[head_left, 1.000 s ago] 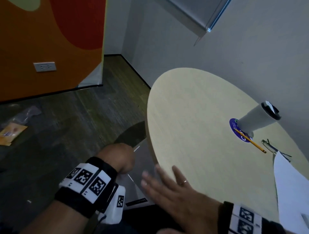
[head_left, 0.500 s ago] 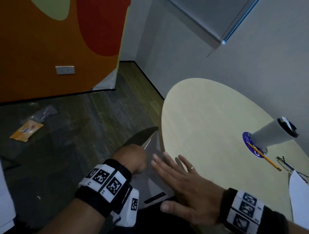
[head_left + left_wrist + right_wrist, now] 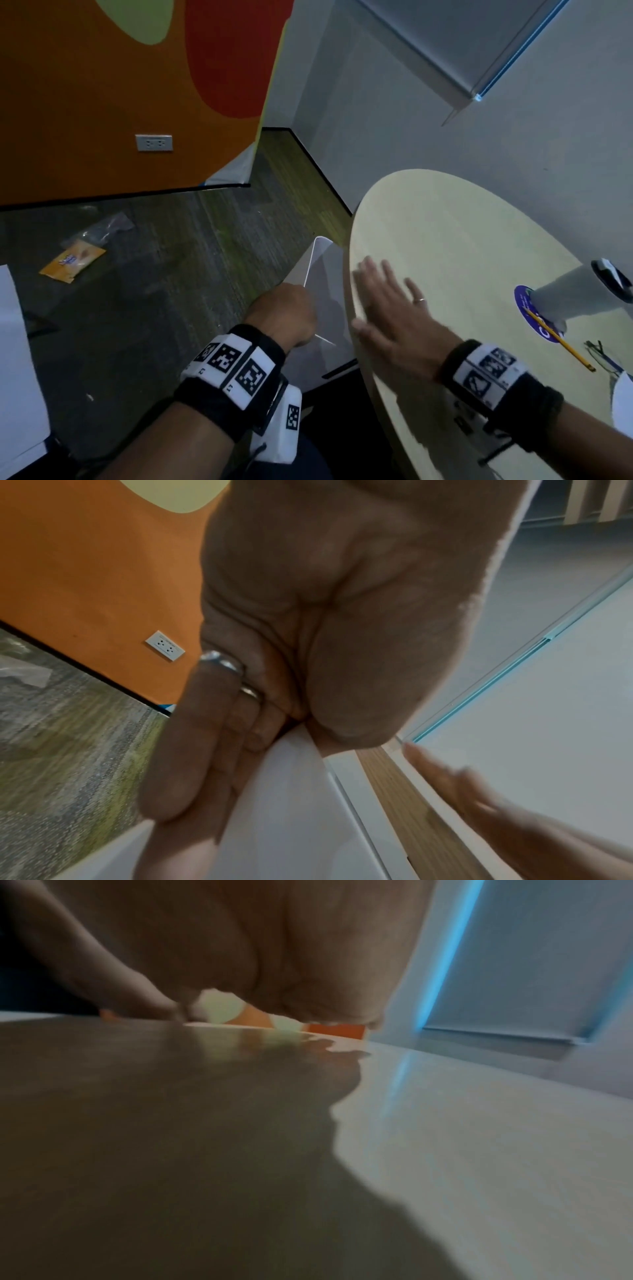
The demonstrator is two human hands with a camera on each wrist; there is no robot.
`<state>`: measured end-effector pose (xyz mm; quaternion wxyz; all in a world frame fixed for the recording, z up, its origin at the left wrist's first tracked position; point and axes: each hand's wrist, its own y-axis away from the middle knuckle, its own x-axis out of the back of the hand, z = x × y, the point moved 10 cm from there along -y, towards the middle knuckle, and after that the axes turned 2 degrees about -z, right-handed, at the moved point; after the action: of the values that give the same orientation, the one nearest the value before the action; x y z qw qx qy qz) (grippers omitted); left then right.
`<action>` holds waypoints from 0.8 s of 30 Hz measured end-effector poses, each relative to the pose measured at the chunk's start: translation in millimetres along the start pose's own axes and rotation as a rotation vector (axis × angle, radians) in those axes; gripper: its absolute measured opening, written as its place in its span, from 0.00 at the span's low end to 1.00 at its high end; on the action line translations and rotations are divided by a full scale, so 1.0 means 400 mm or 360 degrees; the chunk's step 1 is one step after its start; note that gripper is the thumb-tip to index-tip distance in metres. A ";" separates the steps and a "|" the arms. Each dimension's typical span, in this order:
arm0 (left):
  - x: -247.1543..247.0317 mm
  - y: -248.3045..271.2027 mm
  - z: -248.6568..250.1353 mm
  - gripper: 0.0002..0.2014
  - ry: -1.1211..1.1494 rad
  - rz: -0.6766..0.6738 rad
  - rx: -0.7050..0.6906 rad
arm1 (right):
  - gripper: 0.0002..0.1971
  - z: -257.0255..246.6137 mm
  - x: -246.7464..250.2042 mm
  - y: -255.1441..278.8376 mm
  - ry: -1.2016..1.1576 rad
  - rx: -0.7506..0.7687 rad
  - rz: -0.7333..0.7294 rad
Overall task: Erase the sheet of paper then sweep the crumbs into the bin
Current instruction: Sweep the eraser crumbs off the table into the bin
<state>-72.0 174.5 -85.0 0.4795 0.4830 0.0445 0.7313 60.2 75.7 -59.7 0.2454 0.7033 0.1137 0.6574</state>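
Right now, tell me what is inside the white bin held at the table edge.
The left hand grips the bin beside the table. Only bare pale inner walls show; no crumbs are visible. The bottom is hidden by the hand and the table edge.

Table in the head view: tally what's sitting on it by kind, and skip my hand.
Lidded cup: 1
Blue coaster: 1
Yellow pencil: 1
Eyeglasses: 1
Sheet of paper: 1
Total: 5

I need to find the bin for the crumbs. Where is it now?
In the head view the bin is just off the table edge, on its left, gripped at the rim by the left hand, beside the flat right hand.
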 end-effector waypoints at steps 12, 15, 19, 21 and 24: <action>-0.017 -0.004 -0.018 0.14 -0.0078 -0.0027 0.0048 | 0.27 0.249 0.216 0.058 -0.0365 0.0002 0.1115; -0.021 -0.011 -0.025 0.14 -0.0068 -0.0015 0.0070 | 0.43 0.481 0.220 0.009 -0.0245 -0.0563 0.0879; -0.019 -0.022 -0.034 0.14 -0.0089 0.0016 0.0089 | 0.55 0.719 0.054 -0.055 -0.0208 -0.1114 0.0201; -0.019 -0.028 -0.036 0.14 -0.0089 0.0025 0.0080 | 0.64 0.700 0.026 -0.090 -0.0410 -0.1190 0.0149; -0.016 -0.032 -0.041 0.14 -0.0084 0.0046 0.0063 | 0.57 0.445 0.077 -0.146 -0.0320 -0.0836 0.0037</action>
<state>-75.4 183.1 -104.5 0.4602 0.5122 0.0393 0.7241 247.6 105.5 -64.5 0.4217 0.6786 -0.0936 0.5940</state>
